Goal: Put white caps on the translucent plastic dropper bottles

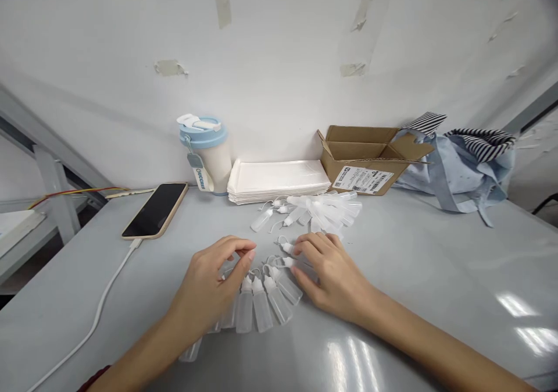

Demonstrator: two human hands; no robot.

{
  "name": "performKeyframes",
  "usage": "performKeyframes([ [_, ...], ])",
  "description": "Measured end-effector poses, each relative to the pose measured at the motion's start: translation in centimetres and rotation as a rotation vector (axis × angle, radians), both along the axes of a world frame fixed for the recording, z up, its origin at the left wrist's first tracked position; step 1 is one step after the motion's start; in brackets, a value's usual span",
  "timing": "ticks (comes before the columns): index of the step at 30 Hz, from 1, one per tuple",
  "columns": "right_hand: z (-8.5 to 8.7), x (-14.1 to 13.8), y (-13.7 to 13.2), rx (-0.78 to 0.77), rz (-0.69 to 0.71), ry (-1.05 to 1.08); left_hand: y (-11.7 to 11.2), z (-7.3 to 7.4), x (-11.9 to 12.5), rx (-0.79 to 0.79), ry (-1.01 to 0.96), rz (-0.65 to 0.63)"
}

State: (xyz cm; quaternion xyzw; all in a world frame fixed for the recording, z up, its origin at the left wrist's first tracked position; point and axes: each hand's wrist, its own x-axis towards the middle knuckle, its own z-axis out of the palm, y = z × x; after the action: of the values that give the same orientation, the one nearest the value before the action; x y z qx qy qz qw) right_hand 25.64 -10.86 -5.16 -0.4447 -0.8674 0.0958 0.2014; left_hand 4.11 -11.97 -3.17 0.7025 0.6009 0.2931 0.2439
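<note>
Small translucent dropper bottles with white tethered caps lie fanned out on the table, among them a bottle [262,310] near the middle of the row. My left hand [218,275] hovers over the left part of this fan, loosely curved. A small gap separates its thumb and index tips, with nothing seen between them. My right hand [326,270] is at the upper right end of the fan, thumb and fingers closed around a dropper bottle [307,268]. The cap of another bottle [286,246] shows by its fingertips. Farther back lies a loose pile of similar bottles [325,209].
Against the wall stand a blue-lidded cup [213,159], a stack of white packets [279,177], an open cardboard box [366,171] and a light blue cloth bag [453,171]. A phone [156,210] with a white cable [104,299] lies on the grey table [414,252].
</note>
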Motion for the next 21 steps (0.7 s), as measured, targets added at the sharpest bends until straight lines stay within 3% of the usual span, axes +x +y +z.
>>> performKeyframes([
  [5,0.5,0.3,0.2,-0.027,0.038,0.045,-0.2,0.0,0.0,0.016,-0.020,-0.024],
  [9,0.5,1.5,1.6,0.236,-0.088,0.126,-0.3,0.3,0.0,0.028,-0.028,-0.011],
  [13,0.2,3.0,3.5,0.432,-0.258,0.010,-0.4,0.6,0.3,0.036,-0.035,0.012],
  [21,-0.8,3.6,4.4,0.318,-0.343,-0.101,-0.5,0.6,0.6,0.060,-0.056,0.021],
])
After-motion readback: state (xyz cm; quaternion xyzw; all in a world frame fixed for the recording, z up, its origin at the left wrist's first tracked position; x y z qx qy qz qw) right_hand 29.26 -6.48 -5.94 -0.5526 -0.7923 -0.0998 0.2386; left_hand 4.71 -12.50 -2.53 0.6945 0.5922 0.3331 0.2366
